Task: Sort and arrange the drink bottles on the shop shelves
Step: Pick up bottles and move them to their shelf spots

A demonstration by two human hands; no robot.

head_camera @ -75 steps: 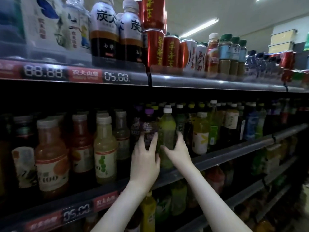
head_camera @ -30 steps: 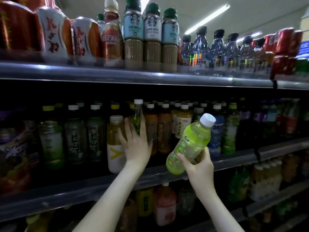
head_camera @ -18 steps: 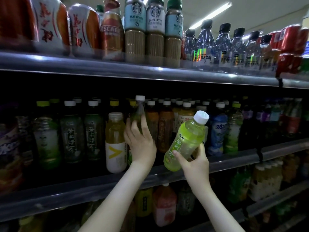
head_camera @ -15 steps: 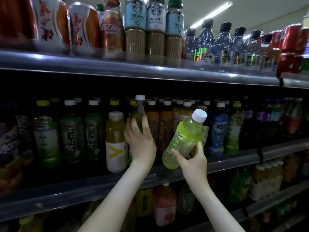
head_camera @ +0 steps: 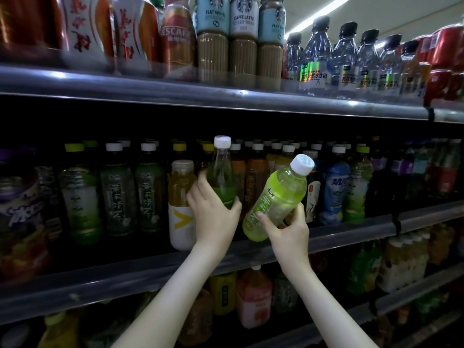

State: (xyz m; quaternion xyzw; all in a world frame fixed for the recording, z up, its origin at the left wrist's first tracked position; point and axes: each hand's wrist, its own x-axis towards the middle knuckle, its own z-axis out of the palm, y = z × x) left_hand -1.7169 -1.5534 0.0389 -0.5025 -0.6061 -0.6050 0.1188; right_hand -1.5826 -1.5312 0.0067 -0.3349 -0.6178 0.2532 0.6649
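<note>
Reaching up to the middle shelf (head_camera: 351,228), the person has both hands full. The left hand (head_camera: 213,218) curls its fingers round the lower body of a dark green bottle (head_camera: 223,177), which stands upright with its white cap above the neighbouring caps; the hand hides its base. The right hand (head_camera: 288,231) grips a pale green bottle (head_camera: 276,197) near the bottom, held in front of the shelf row and tilted, cap pointing up and away from the left hand. The two bottles sit close together but apart. Just outside the left hand stands a yellow juice bottle (head_camera: 180,204) with a white label. Beyond the right hand is a blue-labelled bottle (head_camera: 335,194). Above both hands, the top shelf (head_camera: 226,95) carries coffee bottles (head_camera: 242,41) and clear water bottles (head_camera: 345,59).
</note>
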